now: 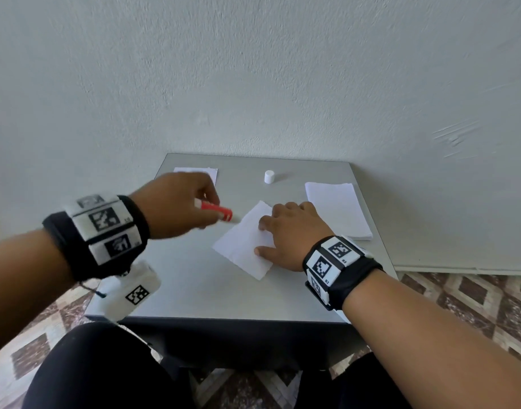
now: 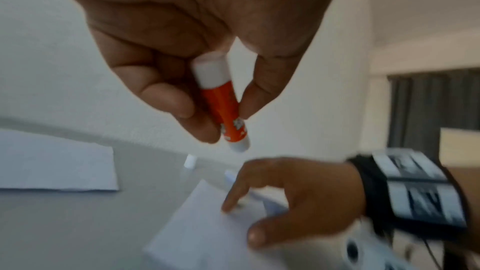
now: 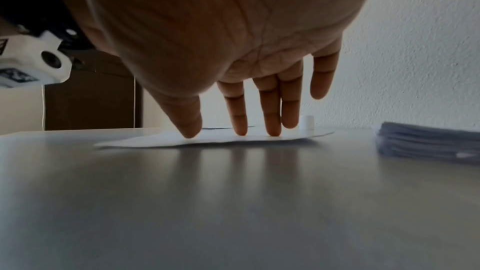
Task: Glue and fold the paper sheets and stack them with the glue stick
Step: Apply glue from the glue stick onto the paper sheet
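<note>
Two hands work over a grey table [image 1: 194, 290] in the head view. At left of centre, the left hand [image 1: 176, 202] pinches an uncapped red glue stick [image 1: 215, 210], its white tip aimed toward the loose paper sheet [image 1: 241, 246] lying askew at centre frame; the tip hangs just beside the sheet's upper-left edge, and whether it touches cannot be told. The right hand [image 1: 288, 231], right of centre, lies on the sheet with fingers spread, presumably to stop it sliding under the glue stroke. The white cap [image 1: 269, 176] stands upright near the table's far edge, set aside where it will not roll. A pile of unused sheets [image 1: 339, 208] sits at the right edge, and one flat piece of paper [image 1: 206, 172], perhaps a finished fold, shows behind the left hand.

Left wrist view: thumb and fingers close narrowly round the barrel of the glue stick [image 2: 223, 108] at centre frame, white tip downward, a pen-like hold suited to steering. Below, the right hand [image 2: 298, 196] presses the sheet [image 2: 197, 233].

Right wrist view: straight fingertips [image 3: 192, 130] bear on the sheet [image 3: 155, 141] at mid-frame, the little finger raised, so this hand grips nothing. The pile [image 3: 428, 141] lies at right, the cap [image 3: 308, 122] beyond the fingers.
</note>
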